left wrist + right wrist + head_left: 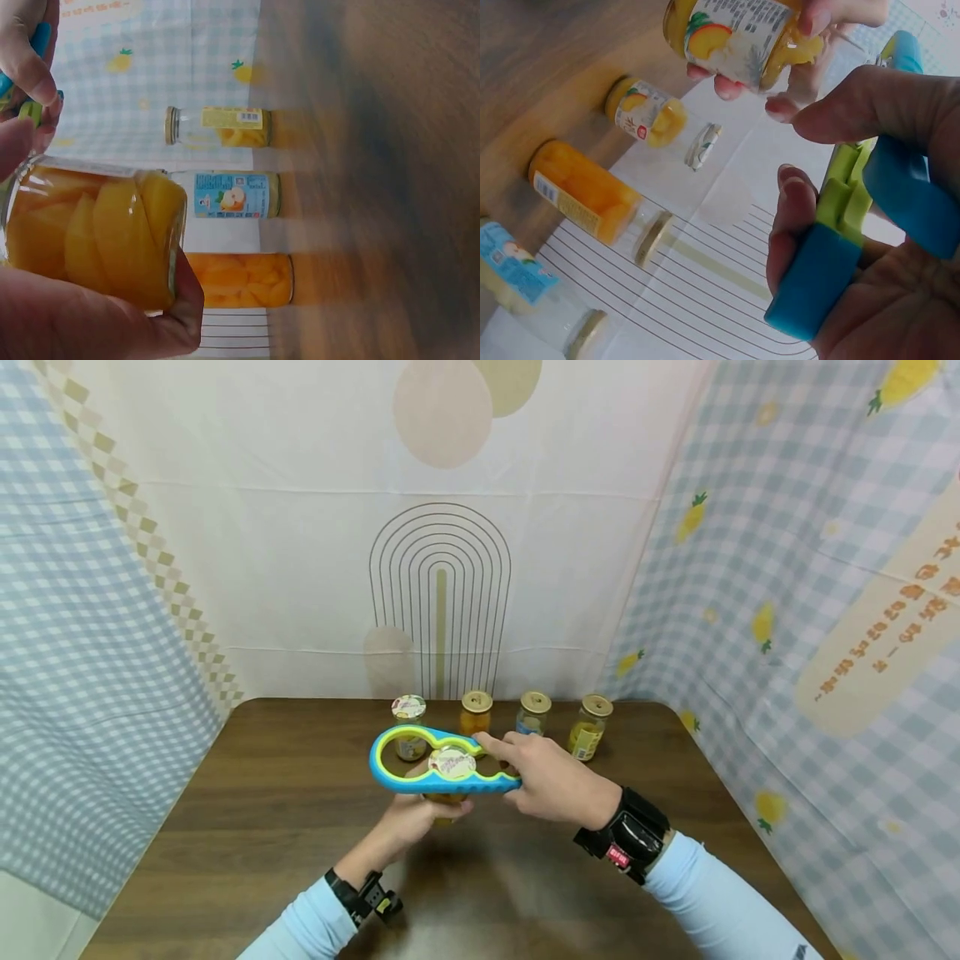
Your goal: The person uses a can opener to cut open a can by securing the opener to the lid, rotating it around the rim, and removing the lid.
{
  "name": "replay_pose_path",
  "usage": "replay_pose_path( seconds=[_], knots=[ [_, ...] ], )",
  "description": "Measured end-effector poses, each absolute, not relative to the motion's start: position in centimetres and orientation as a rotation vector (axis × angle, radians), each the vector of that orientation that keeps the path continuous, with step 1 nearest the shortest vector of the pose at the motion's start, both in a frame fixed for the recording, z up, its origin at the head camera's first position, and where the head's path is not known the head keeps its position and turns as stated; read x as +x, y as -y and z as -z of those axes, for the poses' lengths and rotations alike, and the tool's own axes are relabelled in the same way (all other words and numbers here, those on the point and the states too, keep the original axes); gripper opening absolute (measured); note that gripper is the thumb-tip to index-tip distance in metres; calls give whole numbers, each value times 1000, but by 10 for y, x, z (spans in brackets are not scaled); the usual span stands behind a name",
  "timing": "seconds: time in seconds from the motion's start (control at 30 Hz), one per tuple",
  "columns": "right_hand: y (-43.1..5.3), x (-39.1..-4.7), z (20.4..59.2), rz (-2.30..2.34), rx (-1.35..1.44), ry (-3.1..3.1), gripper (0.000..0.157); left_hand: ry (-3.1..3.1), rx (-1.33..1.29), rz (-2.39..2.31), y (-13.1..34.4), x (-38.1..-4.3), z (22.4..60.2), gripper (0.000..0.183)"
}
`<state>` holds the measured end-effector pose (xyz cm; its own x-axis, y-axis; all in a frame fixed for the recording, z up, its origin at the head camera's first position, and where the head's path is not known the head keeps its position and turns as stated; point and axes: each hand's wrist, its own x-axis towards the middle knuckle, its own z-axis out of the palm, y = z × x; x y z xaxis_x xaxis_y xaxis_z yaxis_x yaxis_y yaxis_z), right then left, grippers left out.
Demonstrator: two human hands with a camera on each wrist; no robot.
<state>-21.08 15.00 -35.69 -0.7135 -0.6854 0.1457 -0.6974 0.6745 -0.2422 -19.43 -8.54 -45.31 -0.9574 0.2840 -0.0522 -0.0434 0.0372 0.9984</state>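
Note:
My left hand (pixel 420 817) grips a glass jar of yellow fruit pieces (pixel 97 232) raised above the table. The jar has a patterned pale lid (pixel 452 762) and a fruit label that faces the right wrist camera. My right hand (pixel 555 777) holds the right end of a blue and lime-green jar opener (pixel 480 785), its thumb and fingers around the two handles. In the head view the opener lies over the jar's top, and the lid shows through one of its scalloped openings. The palm side of the left hand is partly hidden by jar and opener.
Along the back of the brown table (pixel 300 827) stand a jar with a patterned lid (pixel 409 707), a jar of orange fruit (pixel 240 279), a blue-labelled jar (pixel 232 196) and a yellow-labelled jar (pixel 585 739). Printed cloths hang behind and at both sides.

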Motion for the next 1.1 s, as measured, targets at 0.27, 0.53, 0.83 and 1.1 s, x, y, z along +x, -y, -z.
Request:
replay_pose_path(
  seconds=[0.27, 0.53, 0.83, 1.1],
  knots=[
    [-152, -213, 347, -404, 1253, 2802, 82, -2089, 491, -1975, 93, -195, 447, 62],
    [-155, -217, 342, -399, 1370, 2760, 81, -1806, 776, -1966, 107, -197, 445, 52],
    [-154, -218, 342, -414, 1407, 2803, 83, -1775, 894, -1916, 113, -197, 446, 54],
    [-156, -218, 344, -421, 1404, 2808, 82, -1848, 809, -1879, 113, -197, 449, 61]
  ],
)
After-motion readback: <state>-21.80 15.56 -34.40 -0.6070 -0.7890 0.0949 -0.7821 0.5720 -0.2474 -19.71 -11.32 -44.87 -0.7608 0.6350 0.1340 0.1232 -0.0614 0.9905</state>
